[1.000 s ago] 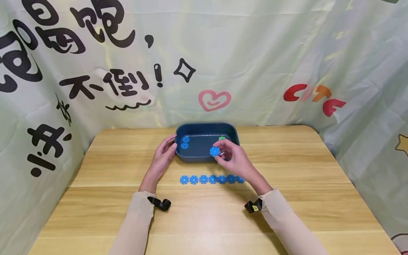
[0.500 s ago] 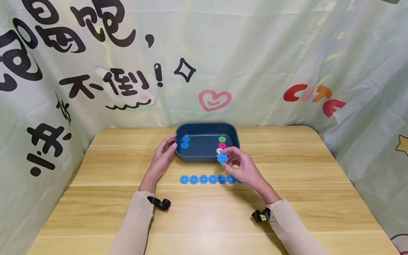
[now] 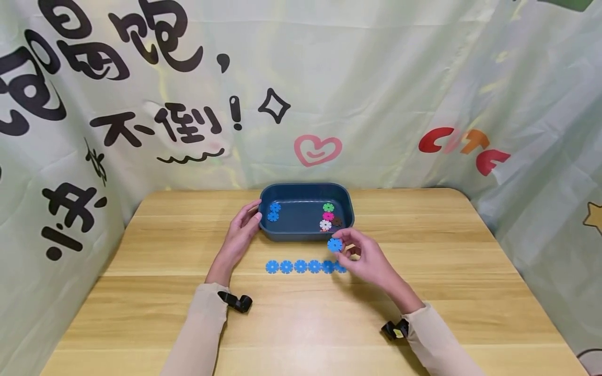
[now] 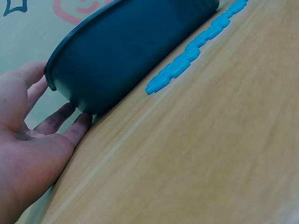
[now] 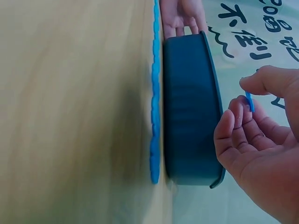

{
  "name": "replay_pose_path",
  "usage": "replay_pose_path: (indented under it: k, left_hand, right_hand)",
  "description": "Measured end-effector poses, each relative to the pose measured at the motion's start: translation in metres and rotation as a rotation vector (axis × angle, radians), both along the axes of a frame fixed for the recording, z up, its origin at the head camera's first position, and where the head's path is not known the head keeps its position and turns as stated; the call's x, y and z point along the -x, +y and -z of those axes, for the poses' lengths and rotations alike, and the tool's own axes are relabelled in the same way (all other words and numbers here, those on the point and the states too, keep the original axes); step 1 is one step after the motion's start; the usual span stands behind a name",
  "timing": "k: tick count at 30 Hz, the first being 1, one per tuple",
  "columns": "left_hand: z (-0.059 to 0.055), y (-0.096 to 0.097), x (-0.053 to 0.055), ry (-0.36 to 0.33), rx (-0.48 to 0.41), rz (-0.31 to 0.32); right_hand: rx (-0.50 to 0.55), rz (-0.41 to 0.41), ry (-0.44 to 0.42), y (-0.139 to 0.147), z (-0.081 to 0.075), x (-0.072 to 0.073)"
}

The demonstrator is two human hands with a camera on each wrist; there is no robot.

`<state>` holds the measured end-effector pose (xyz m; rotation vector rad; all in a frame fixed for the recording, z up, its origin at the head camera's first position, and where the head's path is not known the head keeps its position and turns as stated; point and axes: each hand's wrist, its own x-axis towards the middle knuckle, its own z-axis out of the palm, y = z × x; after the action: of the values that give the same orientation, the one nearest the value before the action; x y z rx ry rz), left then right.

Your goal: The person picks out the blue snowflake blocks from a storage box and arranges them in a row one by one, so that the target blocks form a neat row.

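My right hand (image 3: 371,258) pinches a blue notched plastic disc (image 3: 335,245) between thumb and fingertips. It is held above the front right corner of a dark blue rectangular bin (image 3: 301,236); the right wrist view shows the disc edge-on. Below it, a row of several blue notched discs (image 3: 300,266) lies on the table along the bin's near side, its right end hidden behind the hand in the head view. My left hand (image 3: 242,230) touches the bin's left end with extended fingers, as the left wrist view (image 4: 32,140) also shows.
Inside the bin, two blue discs (image 3: 274,212) lie at the left. At the right are a green disc (image 3: 328,207), a pink disc (image 3: 327,216), a white disc (image 3: 325,224) and a brown disc (image 3: 336,222). A printed curtain (image 3: 376,94) hangs behind the wooden table (image 3: 301,324).
My right hand has moved right and toward me with the blue disc, from over the bin to its near right corner, uncovering the coloured discs. The left hand has stayed at the bin.
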<state>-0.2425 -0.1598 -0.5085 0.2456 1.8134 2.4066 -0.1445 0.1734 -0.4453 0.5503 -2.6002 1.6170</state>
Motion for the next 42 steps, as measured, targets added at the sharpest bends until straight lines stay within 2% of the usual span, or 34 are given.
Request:
replay_pose_path:
  k: [12, 21, 22, 29, 36, 42]
  left_hand:
    - [-0.001, 0.0, -0.002, 0.002, 0.005, -0.007]
    - [-0.002, 0.003, -0.001, 0.006, 0.016, -0.003]
    - [-0.002, 0.003, -0.001, 0.009, 0.014, -0.002]
    - [-0.001, 0.003, 0.0, 0.003, -0.006, 0.0]
    - [-0.002, 0.002, 0.001, -0.003, 0.012, -0.002]
    - [-0.001, 0.002, 0.0, -0.002, 0.016, -0.004]
  right_hand:
    - [-0.047, -0.003, 0.019, 0.018, 0.01, -0.007]
    - [-0.092, 0.02, 0.003, 0.032, 0.006, -0.014]
    - [-0.093, 0.021, -0.004, 0.036, 0.01, -0.013]
    - [-0.126, 0.012, -0.023, 0.051, 0.014, -0.012]
    - [-0.164, 0.008, -0.007, 0.065, 0.016, -0.013]
    - [-0.168, 0.013, -0.037, 0.073, 0.019, -0.014]
